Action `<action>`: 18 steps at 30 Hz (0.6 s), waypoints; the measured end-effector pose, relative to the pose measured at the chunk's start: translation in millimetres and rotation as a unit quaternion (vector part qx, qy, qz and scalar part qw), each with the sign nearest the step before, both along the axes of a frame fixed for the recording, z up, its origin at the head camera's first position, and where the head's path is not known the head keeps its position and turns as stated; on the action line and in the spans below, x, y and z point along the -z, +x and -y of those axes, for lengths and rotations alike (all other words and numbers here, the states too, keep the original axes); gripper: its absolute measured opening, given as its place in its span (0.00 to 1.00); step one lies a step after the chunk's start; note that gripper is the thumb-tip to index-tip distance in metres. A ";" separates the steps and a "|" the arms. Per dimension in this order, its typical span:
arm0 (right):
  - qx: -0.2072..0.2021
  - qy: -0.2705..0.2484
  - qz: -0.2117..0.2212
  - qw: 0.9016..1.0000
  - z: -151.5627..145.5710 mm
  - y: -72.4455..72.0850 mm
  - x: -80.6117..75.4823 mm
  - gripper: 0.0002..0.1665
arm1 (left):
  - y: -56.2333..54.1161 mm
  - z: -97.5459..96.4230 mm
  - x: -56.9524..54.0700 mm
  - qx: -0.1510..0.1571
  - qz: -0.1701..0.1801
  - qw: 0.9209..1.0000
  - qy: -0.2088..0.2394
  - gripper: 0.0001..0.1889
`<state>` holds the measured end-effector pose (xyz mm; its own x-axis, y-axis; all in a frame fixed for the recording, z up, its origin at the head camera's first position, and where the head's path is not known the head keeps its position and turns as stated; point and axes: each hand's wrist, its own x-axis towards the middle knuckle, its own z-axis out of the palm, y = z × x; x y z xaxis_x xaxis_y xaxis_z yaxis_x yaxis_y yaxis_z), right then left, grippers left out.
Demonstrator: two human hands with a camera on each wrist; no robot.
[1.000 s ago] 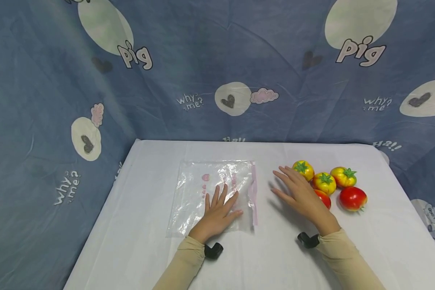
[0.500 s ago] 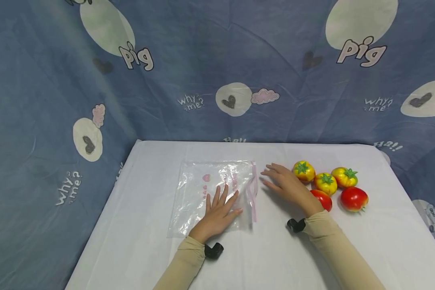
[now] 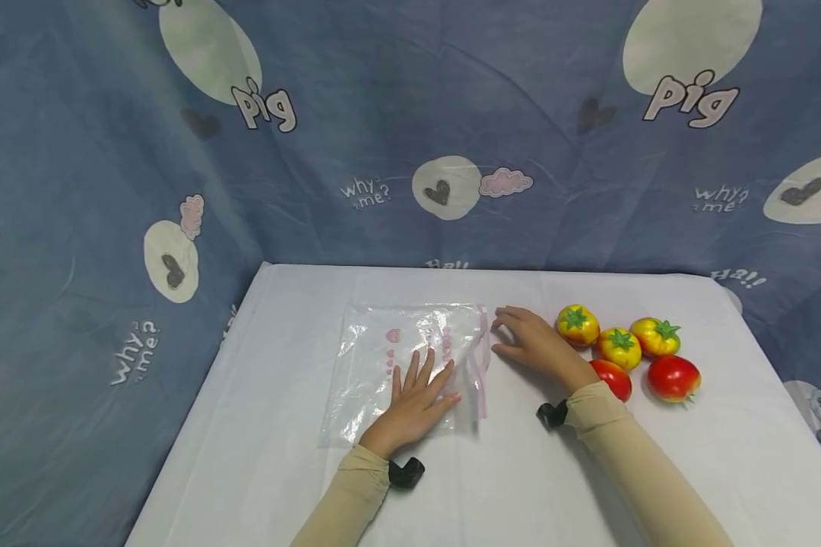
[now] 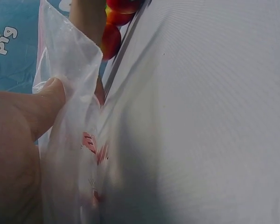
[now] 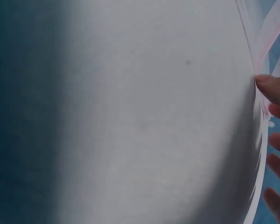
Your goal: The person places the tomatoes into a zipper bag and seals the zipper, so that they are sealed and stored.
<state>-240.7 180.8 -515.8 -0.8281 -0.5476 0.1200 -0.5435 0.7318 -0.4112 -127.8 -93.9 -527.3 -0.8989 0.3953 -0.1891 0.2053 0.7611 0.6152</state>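
A clear plastic zip bag (image 3: 362, 380) with pink heart prints lies flat on the table, its pink zip edge (image 3: 481, 380) facing right. My left hand (image 3: 410, 406) rests on the bag with fingers straight and spread. In the left wrist view, the thumb (image 4: 51, 100) lies against the film. At the zip edge is my right hand (image 3: 534, 342), its fingers bent and parted. The right wrist view has the thumb (image 5: 270, 88) at the pink strip, apart from the fingertips. Just right of that hand are three yellow tomatoes (image 3: 619, 348) and two red ones (image 3: 673, 378).
A white cloth (image 3: 260, 410) covers the table. Blue printed fabric (image 3: 356, 114) hangs behind it and along the left side. Each wrist carries a black camera, such as the left one (image 3: 407, 472). The right forearm partly hides one red tomato (image 3: 612, 377).
My right hand has moved left from beside the tomatoes to the bag's zip edge, and its fingers have bent more. My left hand stays on the bag.
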 end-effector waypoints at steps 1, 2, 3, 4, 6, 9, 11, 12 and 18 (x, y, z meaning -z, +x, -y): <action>-0.001 -0.006 0.004 1.000 0.0 -0.6 0.0 0.22 | -0.1 -0.1 0.1 0.000 0.000 1.000 0.000 0.36; -0.002 -0.010 0.009 1.000 0.2 -1.1 -0.1 0.22 | -0.1 -0.3 -0.1 0.000 0.001 1.000 0.000 0.36; -0.004 -0.013 0.011 1.000 0.6 -1.4 -0.5 0.21 | -0.2 -0.3 -0.2 0.000 0.001 1.000 0.000 0.36; -0.008 -0.017 0.012 1.000 1.2 -1.6 -1.0 0.21 | -0.2 -0.4 -0.6 0.000 0.002 1.000 0.001 0.36; -0.013 -0.022 0.016 1.000 2.2 -2.0 -1.7 0.22 | -0.1 -0.6 -1.4 0.001 0.004 1.000 0.001 0.36; -0.020 -0.018 0.018 0.999 3.5 -3.5 -1.7 0.25 | 0.0 -0.5 -1.8 0.002 0.007 1.000 0.003 0.36; -0.025 -0.016 0.018 0.999 4.2 -4.3 -1.5 0.28 | 0.3 -0.4 -1.9 0.003 0.008 1.000 0.002 0.36; -0.027 -0.015 0.018 0.999 4.5 -4.7 -1.5 0.29 | 0.3 -0.4 -1.7 0.003 0.008 1.000 0.001 0.36; -0.040 -0.003 0.016 0.999 6.0 -7.7 -3.5 0.33 | 0.2 0.1 -1.4 0.005 0.005 1.000 0.002 0.36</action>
